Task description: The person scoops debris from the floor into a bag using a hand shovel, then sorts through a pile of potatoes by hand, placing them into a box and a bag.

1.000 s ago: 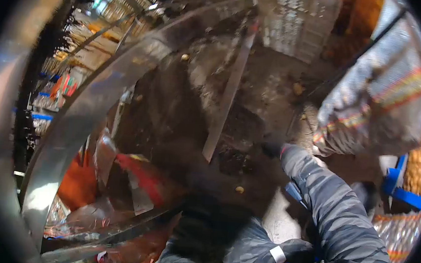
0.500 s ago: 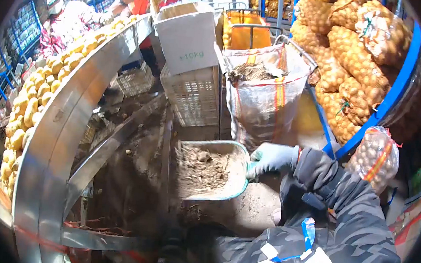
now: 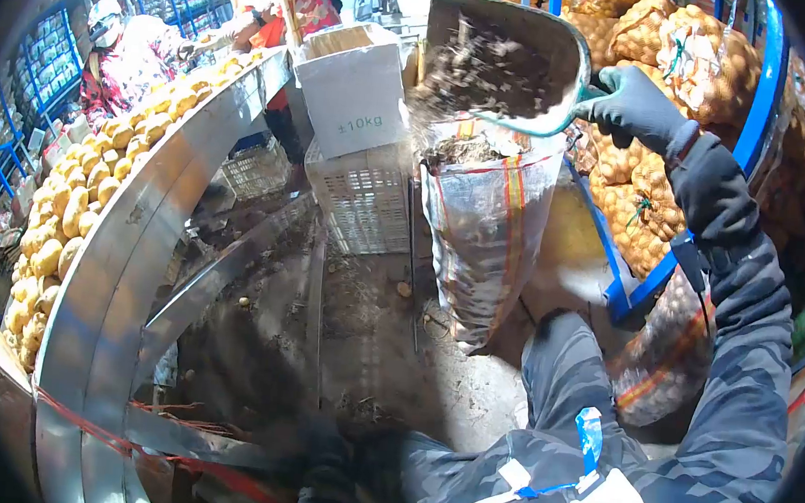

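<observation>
My right hand [image 3: 641,109], in a dark grey-green glove, is closed around the handle of a dustpan [image 3: 572,85]. The dustpan is raised over a tall woven sack [image 3: 492,249] and tilted. Dry soil and debris [image 3: 492,69] lie in it, and some slides off its left edge, blurred by motion. More debris [image 3: 467,150] shows at the sack's open top. My left hand cannot be made out; only a dark sleeve shows in deep shade at the bottom.
A curved metal chute [image 3: 131,221] full of potatoes [image 3: 76,197] runs along the left. A white carton [image 3: 353,96] sits on a plastic crate [image 3: 360,196] beside the sack. Net bags of potatoes [image 3: 634,194] are piled behind a blue frame [image 3: 766,81]. Two people stand beyond the chute.
My right hand has lifted the loaded dustpan from near the floor, up and away from me, to above the sack. Debris now spills from the dustpan.
</observation>
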Demonstrator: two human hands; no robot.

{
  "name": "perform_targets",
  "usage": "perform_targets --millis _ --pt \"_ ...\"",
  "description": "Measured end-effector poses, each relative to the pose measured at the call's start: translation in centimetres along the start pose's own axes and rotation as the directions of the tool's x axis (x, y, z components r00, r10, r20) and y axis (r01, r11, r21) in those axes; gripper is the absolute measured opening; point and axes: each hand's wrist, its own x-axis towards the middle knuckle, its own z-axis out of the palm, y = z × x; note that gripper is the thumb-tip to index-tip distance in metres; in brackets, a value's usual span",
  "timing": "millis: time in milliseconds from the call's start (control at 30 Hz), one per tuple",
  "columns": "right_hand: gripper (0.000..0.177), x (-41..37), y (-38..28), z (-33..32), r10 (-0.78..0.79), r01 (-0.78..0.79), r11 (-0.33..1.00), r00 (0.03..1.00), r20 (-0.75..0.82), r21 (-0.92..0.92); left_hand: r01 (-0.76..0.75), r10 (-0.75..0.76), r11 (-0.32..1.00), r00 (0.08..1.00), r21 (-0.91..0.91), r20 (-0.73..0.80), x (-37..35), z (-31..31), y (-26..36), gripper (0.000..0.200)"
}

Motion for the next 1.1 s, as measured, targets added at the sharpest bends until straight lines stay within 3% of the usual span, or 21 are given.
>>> perform_targets --millis 33,67,100,167,233,300,400,500,600,633,733,800,900,967,1100 --pt "0.025 1.0 0.9 0.4 -0.026 0.023 0.996 0.999 -0.037 -0.087 -0.047 0.047 0.999 0.999 -0.018 -0.023 -0.2 -0.2 -0.2 0.078" --pt "0.028 2.6 3.6 1.4 -0.337 0.302 0.914 0.937 -0.093 -0.27 -0.097 0.095 0.995 0.994 -0.036 -0.047 -0.2 -0.4 -0.1 0.077" --pt "0.025 2.8 3.9 2.4 -0.382 0.249 0.801 0.913 -0.143 -0.545 -0.148 0.144 0.988 0.987 -0.053 -0.073 -0.3 -0.7 0.2 0.077" --pt "0.022 4.1 5.2 3.0 -0.275 0.156 0.667 0.96 -0.046 -0.729 -0.066 0.066 0.998 0.998 0.019 -0.011 -0.1 -1.0 0.8 0.075" --pt "0.02 4.0 5.7 3.0 -0.332 0.145 0.731 0.929 -0.163 -0.667 -0.106 0.113 0.983 0.993 0.148 -0.038 1.7 3.1 -4.3 0.074" --pt "0.024 2.5 3.6 2.8 -0.286 0.114 0.844 0.922 -0.261 -0.524 -0.141 0.164 0.961 0.983 0.237 -0.079 3.1 6.4 -8.3 0.073" --pt "0.026 0.5 1.2 2.7 -0.254 0.182 0.95 0.922 -0.293 -0.252 -0.123 0.134 0.981 0.989 0.147 -0.065 2.4 3.8 -4.0 0.07" --pt "0.027 -2.2 -1.0 4.3 -0.195 0.197 0.98 0.975 -0.106 0.002 -0.105 0.109 0.986 0.994 0.131 -0.022 2.1 1.8 -1.4 0.068" --pt "0.029 -5.2 -2.1 8.2 -0.042 0.01 0.994 0.951 0.305 0.106 -0.024 0.021 0.987 1.0 0.159 0.023 1.6 1.2 -1.7 0.066" --pt "0.025 -5.6 -0.9 9.9 0.028 -0.034 0.999 0.912 0.41 0.008 0.006 -0.012 0.988 0.999 0.154 0.042 1.7 1.2 -1.3 0.065" --pt "0.02 -8.4 3.7 20.6 -0.169 0.13 0.985 0.692 0.702 0.109 0.119 -0.132 0.984 0.986 0.132 0.1 2.0 0.6 -1.2 0.064" --pt "0.019 -10.3 7.0 27.2 -0.056 0.065 0.998 0.531 0.846 0.025 0.163 -0.179 0.977 0.977 0.134 0.116 2.1 0.3 -0.3 0.064" --pt "0.025 -12.3 11.8 37.1 0.318 -0.261 0.934 0.293 0.902 -0.244 0.191 -0.203 0.971 0.976 0.146 0.075 1.3 -1.4 1.5 0.062" --pt "0.026 -13.4 18.7 44.0 0.293 -0.313 0.928 0.284 0.913 -0.2 0.129 -0.139 0.978 0.989 0.164 0.052 0.9 -1.5 1.2 0.063" --pt "0.021 -14.6 22.3 48.4 0.316 -0.377 0.904 0.274 0.908 -0.201 0.095 -0.084 0.976 0.994 0.197 -0.063 0.8 -0.9 1.2 0.065"
